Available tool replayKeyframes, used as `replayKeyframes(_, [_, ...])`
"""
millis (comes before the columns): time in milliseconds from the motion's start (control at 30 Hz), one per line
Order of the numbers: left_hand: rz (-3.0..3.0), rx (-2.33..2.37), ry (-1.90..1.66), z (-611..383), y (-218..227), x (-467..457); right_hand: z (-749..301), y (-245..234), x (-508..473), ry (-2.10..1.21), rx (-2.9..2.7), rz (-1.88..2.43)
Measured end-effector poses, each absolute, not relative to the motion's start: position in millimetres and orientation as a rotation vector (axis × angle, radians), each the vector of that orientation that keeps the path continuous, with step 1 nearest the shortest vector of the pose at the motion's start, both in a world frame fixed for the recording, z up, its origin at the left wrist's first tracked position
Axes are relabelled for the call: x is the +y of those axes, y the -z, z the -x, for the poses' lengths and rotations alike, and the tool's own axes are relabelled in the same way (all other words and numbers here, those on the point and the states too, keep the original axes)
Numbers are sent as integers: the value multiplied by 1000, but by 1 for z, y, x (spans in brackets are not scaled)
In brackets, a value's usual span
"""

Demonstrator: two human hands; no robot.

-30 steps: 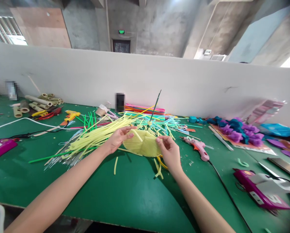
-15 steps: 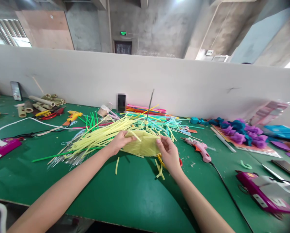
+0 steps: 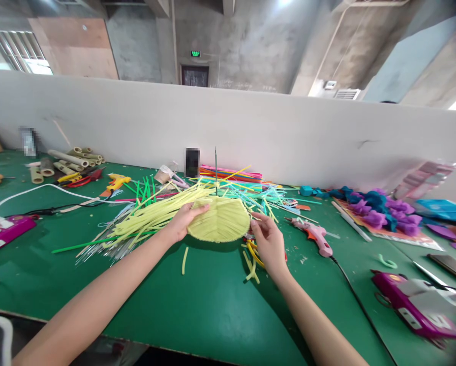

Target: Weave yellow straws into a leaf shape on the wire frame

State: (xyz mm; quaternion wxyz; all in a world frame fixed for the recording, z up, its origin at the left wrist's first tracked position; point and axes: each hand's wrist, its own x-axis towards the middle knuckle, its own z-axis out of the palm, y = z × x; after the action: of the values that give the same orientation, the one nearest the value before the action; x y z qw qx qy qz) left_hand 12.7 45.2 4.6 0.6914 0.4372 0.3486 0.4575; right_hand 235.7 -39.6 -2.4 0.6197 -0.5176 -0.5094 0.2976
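Observation:
A pale yellow leaf shape (image 3: 218,223), apparently made of fuzzy pipe cleaners side by side with a centre seam, is held up above the table. A thin dark green stem (image 3: 216,165) stands upright from behind its top edge. My left hand (image 3: 184,222) is closed on the leaf's left side, thumb lying across the front. At the right edge, the fingertips of my right hand (image 3: 268,241) are pinched together against the leaf. Loose yellow pipe cleaners (image 3: 151,216) lie in a heap behind my left hand. Yellow-handled scissors (image 3: 255,254) are partly hidden by my right hand.
A pink glue gun (image 3: 317,236) lies to the right, its cord running to the front. Power strips (image 3: 414,310) sit on both sides. Behind are bamboo pieces (image 3: 67,160), a yellow glue gun (image 3: 117,182), coloured pipe cleaners (image 3: 231,174) and purple flowers (image 3: 376,216).
The leaf has turned so that its seamed face shows more fully, and its stem has swung from leaning right to upright. My right fingers have shifted to the leaf's outer edge.

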Motion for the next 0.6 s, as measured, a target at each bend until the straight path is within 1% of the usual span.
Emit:
replayKeyframes(200, [-954,760,-997,-14,-6,43,-235,-3,-43,-745,-1146,1128])
replayKeyframes(333, [-956,766,-978,-16,-7,40,-233,-5,-43,-793,-1144,1159])
replayKeyframes(600, [-968,714,-959,-14,-10,36,-236,-2,-43,-767,-1126,1189])
